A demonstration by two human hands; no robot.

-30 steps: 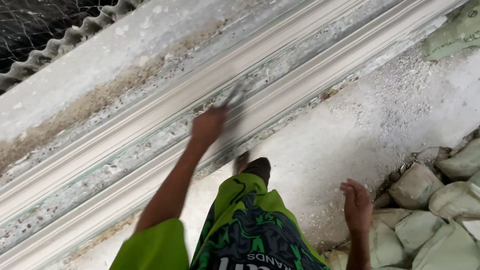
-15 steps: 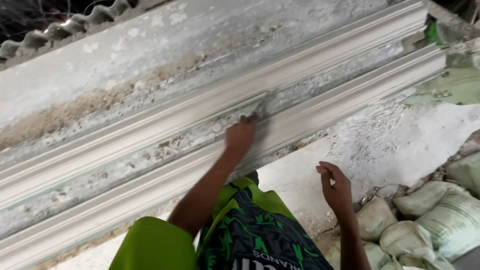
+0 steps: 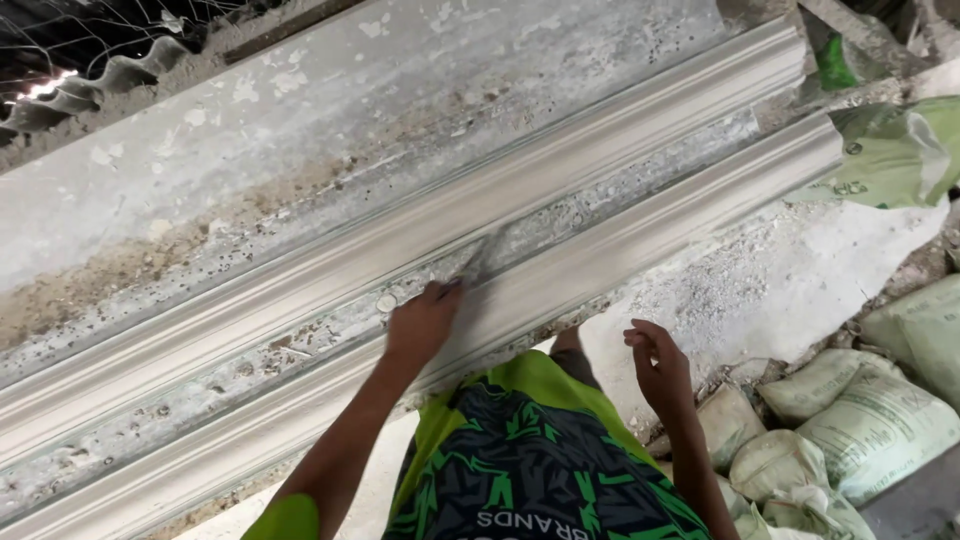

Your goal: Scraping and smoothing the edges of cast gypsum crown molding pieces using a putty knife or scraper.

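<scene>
I count two hands in my view: my left hand [image 3: 422, 328], closed on one thin scraper blade [image 3: 482, 262], and my right hand [image 3: 655, 365], which holds nothing. I see two long white moulded plaster ridges, the upper ridge [image 3: 420, 235] and the lower ridge [image 3: 640, 240], with one speckled grey channel [image 3: 250, 350] between them. One broad plaster slab [image 3: 330, 110] lies above them. I make out at least five filled sacks [image 3: 880, 420] stacked at lower right; more may be cut off by the edge. I count one loose green bag [image 3: 900, 150] at upper right, and one corrugated sheet [image 3: 70, 100] at upper left.
</scene>
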